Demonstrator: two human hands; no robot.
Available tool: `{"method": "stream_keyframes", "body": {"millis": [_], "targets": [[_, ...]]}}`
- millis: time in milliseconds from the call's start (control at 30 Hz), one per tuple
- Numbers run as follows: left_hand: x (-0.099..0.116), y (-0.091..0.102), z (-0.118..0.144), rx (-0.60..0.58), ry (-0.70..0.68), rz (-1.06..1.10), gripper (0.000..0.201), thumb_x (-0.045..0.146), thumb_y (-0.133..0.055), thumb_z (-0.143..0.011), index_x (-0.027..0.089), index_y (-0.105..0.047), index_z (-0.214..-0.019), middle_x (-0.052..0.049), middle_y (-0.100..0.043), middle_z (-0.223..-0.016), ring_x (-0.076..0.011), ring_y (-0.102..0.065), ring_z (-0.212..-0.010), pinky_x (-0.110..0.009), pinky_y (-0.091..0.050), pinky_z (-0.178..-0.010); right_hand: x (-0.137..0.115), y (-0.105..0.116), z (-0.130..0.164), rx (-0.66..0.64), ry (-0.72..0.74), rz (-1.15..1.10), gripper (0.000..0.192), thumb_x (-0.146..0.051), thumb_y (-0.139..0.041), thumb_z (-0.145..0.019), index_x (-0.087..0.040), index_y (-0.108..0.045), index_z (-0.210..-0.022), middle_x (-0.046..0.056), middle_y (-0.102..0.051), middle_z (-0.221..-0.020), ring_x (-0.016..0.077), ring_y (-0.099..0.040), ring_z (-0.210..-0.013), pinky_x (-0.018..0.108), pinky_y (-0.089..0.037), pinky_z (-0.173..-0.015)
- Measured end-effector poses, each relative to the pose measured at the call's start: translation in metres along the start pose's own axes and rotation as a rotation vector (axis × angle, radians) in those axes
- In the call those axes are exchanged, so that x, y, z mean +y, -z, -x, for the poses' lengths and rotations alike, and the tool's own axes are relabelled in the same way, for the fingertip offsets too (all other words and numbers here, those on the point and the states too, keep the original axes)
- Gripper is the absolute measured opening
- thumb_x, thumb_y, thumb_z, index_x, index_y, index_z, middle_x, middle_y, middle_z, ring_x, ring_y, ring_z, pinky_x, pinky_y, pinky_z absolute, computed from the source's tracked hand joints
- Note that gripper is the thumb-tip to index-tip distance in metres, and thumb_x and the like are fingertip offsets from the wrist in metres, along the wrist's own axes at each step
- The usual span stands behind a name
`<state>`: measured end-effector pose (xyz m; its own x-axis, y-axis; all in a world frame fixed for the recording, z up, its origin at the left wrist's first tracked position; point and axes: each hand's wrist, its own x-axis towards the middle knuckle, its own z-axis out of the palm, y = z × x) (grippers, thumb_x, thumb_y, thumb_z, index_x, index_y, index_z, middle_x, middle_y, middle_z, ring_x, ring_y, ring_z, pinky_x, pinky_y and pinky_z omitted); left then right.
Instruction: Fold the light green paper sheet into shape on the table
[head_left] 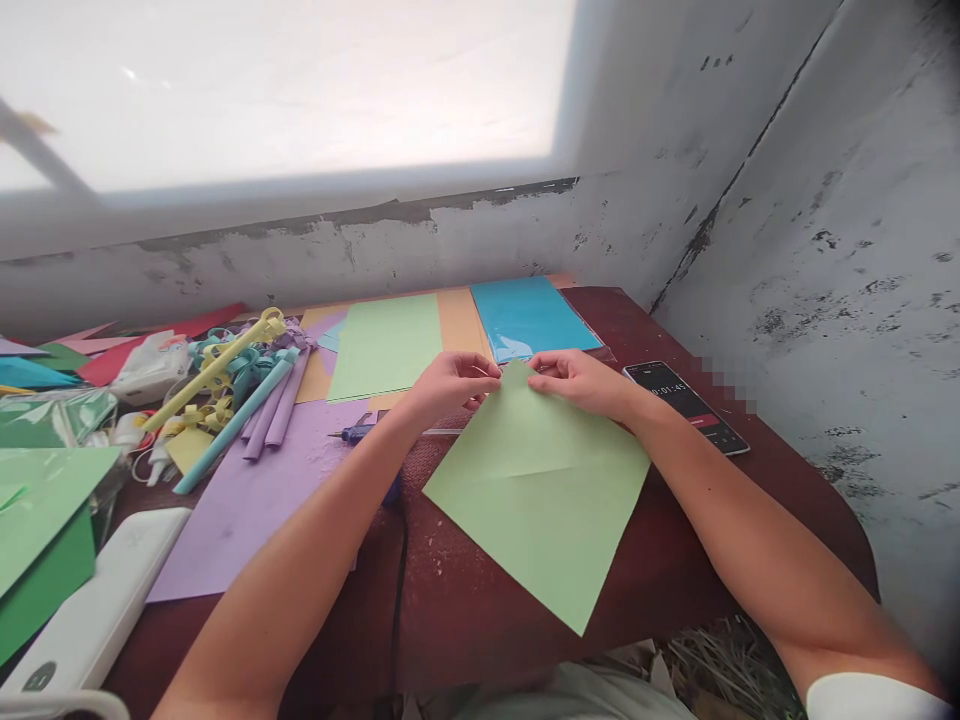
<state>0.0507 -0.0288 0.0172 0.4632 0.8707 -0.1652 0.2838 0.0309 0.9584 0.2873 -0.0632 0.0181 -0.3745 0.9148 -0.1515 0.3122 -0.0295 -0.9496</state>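
Observation:
A square sheet of light green paper (540,480) lies turned like a diamond over the front of the dark red table, with a faint crease across its middle. At its far corner, my left hand (457,380) pinches the left edge between thumb and fingers. My right hand (574,380) has its fingers closed on the opposite edge of that same corner. The near corner points toward me. Partly behind my left forearm lies a blue-handled tool (356,432) with a pointed metal tip, perhaps a glue gun, and a black cable runs down from it.
A phone (686,405) showing a timer lies right of the paper. Blue sheets (532,315) and green sheets (390,345) lie at the back. Left are purple paper (262,520), rolled paper tubes (240,420), a white power bank (105,590) and coloured sheets. Walls bound the back and right.

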Motion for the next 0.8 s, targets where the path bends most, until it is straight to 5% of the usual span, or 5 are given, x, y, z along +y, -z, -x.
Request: {"method": "stream_keyframes", "body": {"millis": [267,500,800], "targets": [[-0.004,-0.009,-0.001,-0.064,-0.015,-0.04,0.015,0.028,-0.075,-0.071,0.017,-0.066,-0.075,0.002,-0.06,-0.073,-0.0092,-0.054,-0.066,-0.024,-0.044,-0.063,0.005,-0.015,-0.005,-0.066,0.292,0.331,0.033,-0.047,-0.056,-0.095,-0.02,-0.059,-0.076,-0.003,-0.041,-0.069,0.0115,-0.033,-0.062,0.028,-0.025,-0.058],[-0.007,-0.016,-0.001,-0.019,-0.045,-0.052,0.02,0.023,-0.067,-0.07,0.02,-0.049,-0.063,0.003,-0.049,-0.065,-0.0094,-0.044,-0.06,-0.024,-0.033,-0.056,0.006,-0.023,-0.004,-0.024,0.284,0.373,0.045,-0.047,-0.059,-0.093,-0.021,-0.04,-0.063,-0.004,-0.028,-0.064,0.0109,-0.024,-0.06,0.03,-0.018,-0.057],[0.002,-0.016,0.003,0.044,0.036,-0.114,0.017,0.024,-0.065,-0.067,0.02,-0.051,-0.059,0.003,-0.042,-0.059,-0.0095,-0.039,-0.055,-0.026,-0.026,-0.052,0.002,-0.023,0.0,0.101,0.366,0.372,0.038,-0.044,-0.059,-0.093,-0.02,-0.056,-0.063,-0.003,-0.037,-0.064,0.0126,-0.029,-0.062,0.03,-0.021,-0.059]]}}
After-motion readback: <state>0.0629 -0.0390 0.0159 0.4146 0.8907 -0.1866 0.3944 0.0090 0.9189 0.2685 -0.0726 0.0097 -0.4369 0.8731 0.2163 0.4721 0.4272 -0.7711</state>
